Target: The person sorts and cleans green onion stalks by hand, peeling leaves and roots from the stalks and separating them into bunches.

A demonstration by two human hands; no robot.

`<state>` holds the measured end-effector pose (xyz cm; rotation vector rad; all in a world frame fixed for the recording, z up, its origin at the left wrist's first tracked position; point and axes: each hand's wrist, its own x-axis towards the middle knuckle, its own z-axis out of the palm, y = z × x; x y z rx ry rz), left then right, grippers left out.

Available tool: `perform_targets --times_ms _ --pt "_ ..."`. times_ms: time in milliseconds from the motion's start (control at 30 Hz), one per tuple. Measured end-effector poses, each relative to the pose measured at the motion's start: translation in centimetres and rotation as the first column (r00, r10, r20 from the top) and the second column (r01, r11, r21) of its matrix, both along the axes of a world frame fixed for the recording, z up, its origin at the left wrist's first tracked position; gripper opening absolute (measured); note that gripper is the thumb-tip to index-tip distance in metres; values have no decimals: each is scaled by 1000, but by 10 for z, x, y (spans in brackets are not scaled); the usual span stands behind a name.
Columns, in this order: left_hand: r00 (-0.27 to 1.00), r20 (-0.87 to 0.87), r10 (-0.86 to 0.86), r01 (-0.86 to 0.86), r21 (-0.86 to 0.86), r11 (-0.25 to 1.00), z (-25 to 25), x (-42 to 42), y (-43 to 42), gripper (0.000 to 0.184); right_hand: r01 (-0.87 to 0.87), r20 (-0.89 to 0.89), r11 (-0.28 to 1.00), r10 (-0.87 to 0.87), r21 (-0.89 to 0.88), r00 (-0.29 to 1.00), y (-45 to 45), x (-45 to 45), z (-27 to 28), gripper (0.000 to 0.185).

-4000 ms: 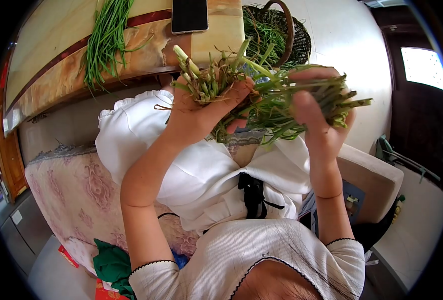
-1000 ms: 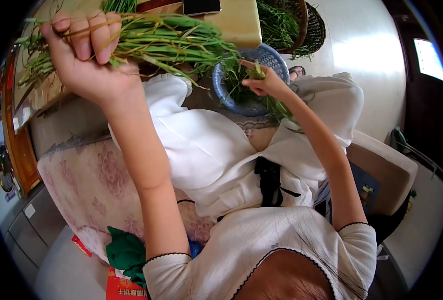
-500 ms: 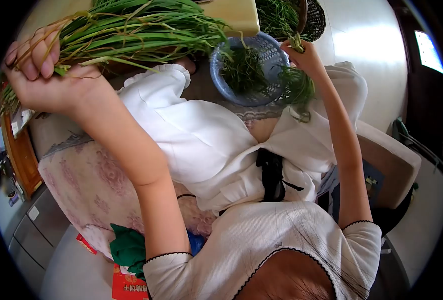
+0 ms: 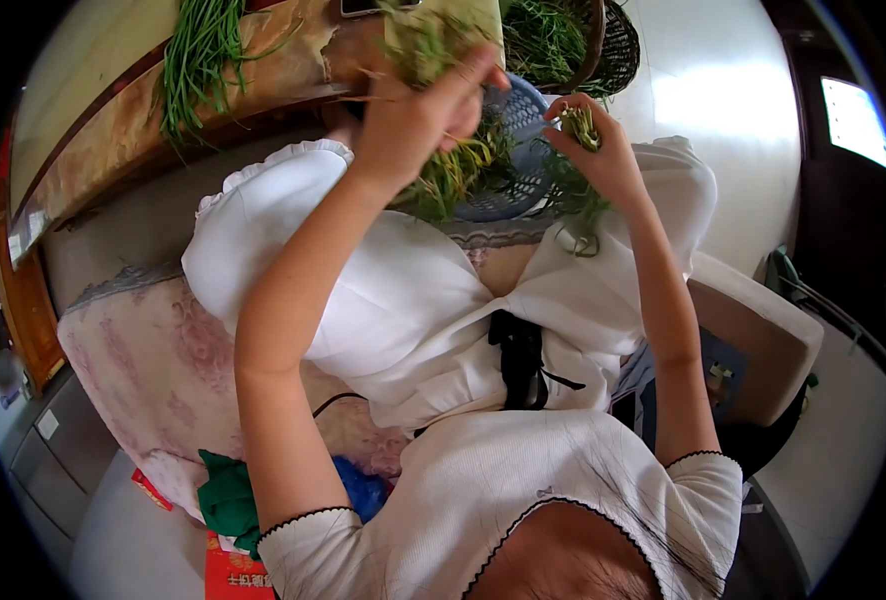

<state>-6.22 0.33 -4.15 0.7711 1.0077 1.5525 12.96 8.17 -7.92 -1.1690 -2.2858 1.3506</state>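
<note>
Green stalks (image 4: pixel 201 70) drape over front edge of tabletop (image 4: pixel 93 90). Left hand (image 4: pixel 413 125) clenched round thick bundle (image 4: pixel 453 185); firm, uncrushing hold probably best, leaves untangled. Bundle shows above and below fist, upper end blurred, lower leaves overlapping left side of blue basin (image 4: pixel 503 200). Right hand (image 4: pixel 613 165) curled round small bunch (image 4: pixel 581 128); light grip should hold ends even. Stem ends poke out between thumb and fingers, leaves trailing beneath, by basin's right side. Wicker basket (image 4: pixel 619 50) beyond tabletop's right edge.
</note>
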Motion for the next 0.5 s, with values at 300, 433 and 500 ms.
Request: perform_targets --times_ms 300,433,500 --pt "946 -149 -288 265 -157 951 -33 33 13 11 169 -285 986 -159 11 945 -11 -15 25 22" --pt "929 -90 -358 338 -182 923 -38 33 14 9 172 -297 985 -165 -3 941 -9 -13 32 24" --pt "934 -122 -335 311 -184 933 -37 32 16 10 174 -261 981 -190 -82 946 -6 -3 39 27"
